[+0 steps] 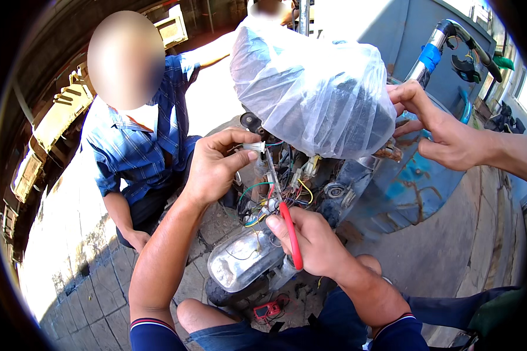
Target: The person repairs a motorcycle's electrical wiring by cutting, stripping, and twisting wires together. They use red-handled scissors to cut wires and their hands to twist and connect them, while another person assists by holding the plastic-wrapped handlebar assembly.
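Note:
Between the thumb and fingers of my left hand is a small white plastic connector. My right hand is closed around red-handled long-nose pliers, whose slim metal jaws reach up to the connector's end. Whether the jaws grip it is too small to tell. Below and behind both hands lies a tangle of coloured wires with more pale connectors, on the open frame of a scooter-like vehicle. A dull silver metal cover sits just under my right hand.
A plastic-wrapped seat tilts up beyond the wires. Another person's hand reaches to it from the right. A person in a blue checked shirt crouches at left. A red meter-like device lies on the paving; blue-painted metal panel at right.

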Tool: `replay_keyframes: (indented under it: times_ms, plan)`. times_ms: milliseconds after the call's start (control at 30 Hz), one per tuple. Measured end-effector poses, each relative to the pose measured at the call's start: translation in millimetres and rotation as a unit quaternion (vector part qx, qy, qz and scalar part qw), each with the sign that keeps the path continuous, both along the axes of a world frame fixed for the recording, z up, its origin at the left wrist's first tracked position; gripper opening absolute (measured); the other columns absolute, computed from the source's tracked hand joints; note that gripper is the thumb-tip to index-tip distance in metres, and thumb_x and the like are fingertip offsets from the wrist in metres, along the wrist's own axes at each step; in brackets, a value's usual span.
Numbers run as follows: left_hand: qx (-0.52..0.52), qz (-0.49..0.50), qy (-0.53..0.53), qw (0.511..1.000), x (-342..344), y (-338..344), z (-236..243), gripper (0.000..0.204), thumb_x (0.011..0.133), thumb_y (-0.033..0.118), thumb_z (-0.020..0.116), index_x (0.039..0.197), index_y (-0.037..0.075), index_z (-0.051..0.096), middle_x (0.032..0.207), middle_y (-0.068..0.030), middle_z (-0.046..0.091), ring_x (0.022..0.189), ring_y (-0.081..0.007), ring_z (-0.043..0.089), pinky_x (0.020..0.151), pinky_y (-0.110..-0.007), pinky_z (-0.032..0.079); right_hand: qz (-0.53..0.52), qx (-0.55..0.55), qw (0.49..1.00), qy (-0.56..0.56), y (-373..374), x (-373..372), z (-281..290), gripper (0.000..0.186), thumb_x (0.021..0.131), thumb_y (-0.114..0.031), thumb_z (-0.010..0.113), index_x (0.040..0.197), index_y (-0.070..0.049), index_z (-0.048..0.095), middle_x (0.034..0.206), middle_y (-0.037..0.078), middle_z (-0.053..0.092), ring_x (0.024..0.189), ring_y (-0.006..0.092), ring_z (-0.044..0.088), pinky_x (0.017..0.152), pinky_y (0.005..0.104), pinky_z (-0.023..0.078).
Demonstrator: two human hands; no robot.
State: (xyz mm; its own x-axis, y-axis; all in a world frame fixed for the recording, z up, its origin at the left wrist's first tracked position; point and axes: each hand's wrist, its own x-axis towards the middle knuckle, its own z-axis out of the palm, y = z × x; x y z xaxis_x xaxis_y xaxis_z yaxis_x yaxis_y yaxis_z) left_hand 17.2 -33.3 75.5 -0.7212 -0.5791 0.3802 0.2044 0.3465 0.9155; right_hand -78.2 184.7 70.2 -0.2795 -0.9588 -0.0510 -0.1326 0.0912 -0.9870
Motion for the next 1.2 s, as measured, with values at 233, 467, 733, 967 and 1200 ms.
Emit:
replay_keyframes:
  times_ms: [233, 467, 733, 967, 1200]
  plan:
    - [0.023, 0.021, 0.012, 0.999, -2, 7, 5, 0.020, 0.086, -0.008, 0.071, 0.105, -0.003, 0.071, 0.105, -0.0042, 0.070, 0.097, -0.0117, 0.064, 0.090, -0.027, 0.050, 0.005, -0.037, 0.999, 0.033, 2, 7, -3, 0.040, 0.108, -0.036, 0.052, 0.081, -0.007, 0.054, 0.060, -0.002, 0.050, 0.053, 0.0076, 0.046, 0.049, 0.0288, 0.039]
    - [0.090, -0.021, 0.044, 0.995, 1, 8, 7, 0.025, 0.085, -0.003, 0.076, 0.109, -0.002, 0.068, 0.102, -0.0041, 0.071, 0.096, -0.0121, 0.066, 0.091, -0.026, 0.051, 0.015, -0.006, 0.996, -0.083, 19, 11, -28, 0.034, 0.109, -0.037, 0.049, 0.096, -0.005, 0.056, 0.071, 0.000, 0.056, 0.060, 0.0077, 0.049, 0.054, 0.0252, 0.041]
    - [0.120, -0.011, -0.081, 0.989, -2, 5, 10, 0.022, 0.095, 0.025, 0.074, 0.092, 0.004, 0.067, 0.076, 0.0024, 0.061, 0.066, -0.0062, 0.053, 0.059, -0.021, 0.040, 0.009, -0.035, 0.992, -0.118, 31, 9, -14, 0.041, 0.109, -0.042, 0.044, 0.105, -0.003, 0.056, 0.077, 0.004, 0.058, 0.066, 0.0089, 0.052, 0.060, 0.0247, 0.043]
    - [0.025, -0.023, -0.099, 0.995, -12, 18, 23, 0.028, 0.090, 0.023, 0.079, 0.103, -0.002, 0.073, 0.086, -0.0062, 0.072, 0.074, -0.0074, 0.057, 0.064, -0.023, 0.041, 0.008, 0.002, 0.993, -0.115, 30, 10, -21, 0.044, 0.109, -0.044, 0.044, 0.105, -0.002, 0.058, 0.077, 0.004, 0.059, 0.067, 0.0090, 0.053, 0.060, 0.0251, 0.043]
    - [0.101, -0.039, -0.232, 0.967, -12, 17, 48, 0.020, 0.091, 0.018, 0.073, 0.099, 0.000, 0.074, 0.076, 0.0009, 0.064, 0.063, -0.0052, 0.048, 0.055, -0.022, 0.035, 0.005, -0.025, 0.991, -0.133, 28, 9, -19, 0.049, 0.109, -0.049, 0.042, 0.103, -0.002, 0.058, 0.076, 0.004, 0.059, 0.066, 0.0098, 0.054, 0.060, 0.0252, 0.043]
